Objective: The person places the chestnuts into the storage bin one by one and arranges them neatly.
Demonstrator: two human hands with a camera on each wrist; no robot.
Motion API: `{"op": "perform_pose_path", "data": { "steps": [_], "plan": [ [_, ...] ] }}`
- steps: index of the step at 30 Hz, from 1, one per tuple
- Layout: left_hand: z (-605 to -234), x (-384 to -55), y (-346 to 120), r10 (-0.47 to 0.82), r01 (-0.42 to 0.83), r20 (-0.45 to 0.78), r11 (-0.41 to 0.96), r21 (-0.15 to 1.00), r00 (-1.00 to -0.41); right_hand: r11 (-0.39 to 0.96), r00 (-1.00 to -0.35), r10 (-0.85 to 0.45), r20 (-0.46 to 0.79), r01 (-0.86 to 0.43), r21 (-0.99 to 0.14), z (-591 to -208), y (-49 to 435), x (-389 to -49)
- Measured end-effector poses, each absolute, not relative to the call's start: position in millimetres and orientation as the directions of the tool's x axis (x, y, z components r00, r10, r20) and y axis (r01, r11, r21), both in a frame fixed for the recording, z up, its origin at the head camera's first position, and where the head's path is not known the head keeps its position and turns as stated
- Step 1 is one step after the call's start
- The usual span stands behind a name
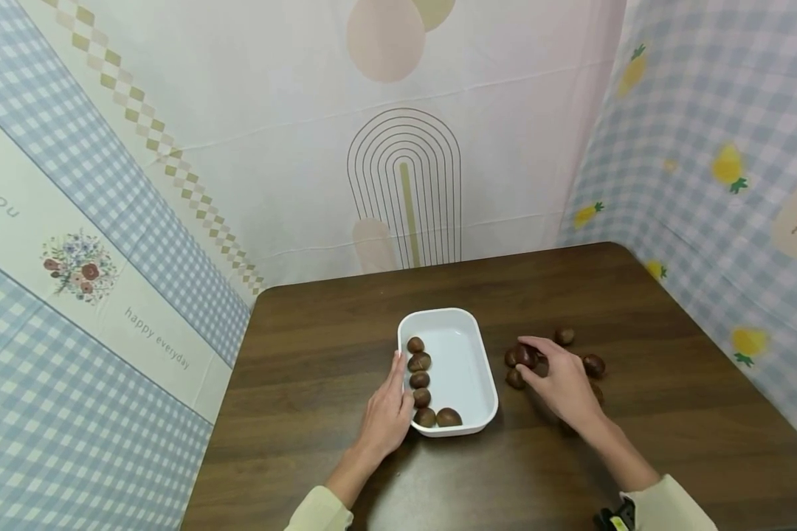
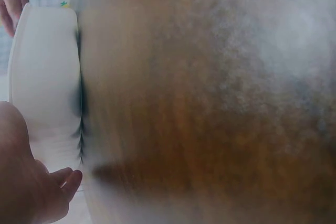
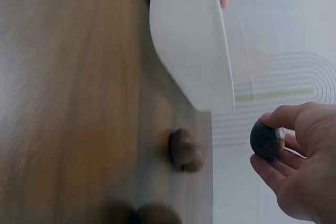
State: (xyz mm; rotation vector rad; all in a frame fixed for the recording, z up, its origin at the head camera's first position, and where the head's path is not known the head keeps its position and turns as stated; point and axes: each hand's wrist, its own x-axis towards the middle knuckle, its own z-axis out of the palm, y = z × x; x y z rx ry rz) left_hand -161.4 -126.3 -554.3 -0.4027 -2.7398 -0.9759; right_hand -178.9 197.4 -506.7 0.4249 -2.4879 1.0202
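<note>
Head view, white dish (image 1: 461, 361): a little below and right of mid-frame, on the brown table (image 1: 292, 376).
Head view, chestnuts in the dish (image 1: 419, 380): six, five lined along its left wall, the sixth beside the lowest.
Head view, left hand (image 1: 384, 417): lower centre, holding the dish's left rim, thumb at the edge, fingers along the outside.
Head view, right hand (image 1: 564, 383): right of the dish, pinching one chestnut (image 1: 525, 355).
Head view, loose chestnuts (image 1: 594, 366): on the table around the right hand, some partly hidden.
Left wrist view, dish and hands: dish wall at upper left, left hand at lower left; right hand cut off at upper left, its grip unclear here.
Right wrist view, pinched chestnut: lower right, between thumb and fingers, raised off the table; two loose ones touch at lower centre.
</note>
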Motion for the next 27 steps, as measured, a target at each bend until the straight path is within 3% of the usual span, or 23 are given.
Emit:
{"op": "perform_pose_path", "data": {
  "steps": [13, 27],
  "plan": [
    [-555.2, -162.9, -126.7, 0.179, 0.315, 0.278, 0.742, 0.592, -0.944, 0.627, -0.907, -0.191, 0.376, -0.407, -0.664, -499.8, 140.8, -204.2],
    [-554.7, -162.9, -127.6, 0.181, 0.315, 0.278, 0.748, 0.583, -0.943, 0.619, -0.88, -0.39, 0.271, -0.468, -0.631, -510.8, 101.6, -214.7]
  ]
}}
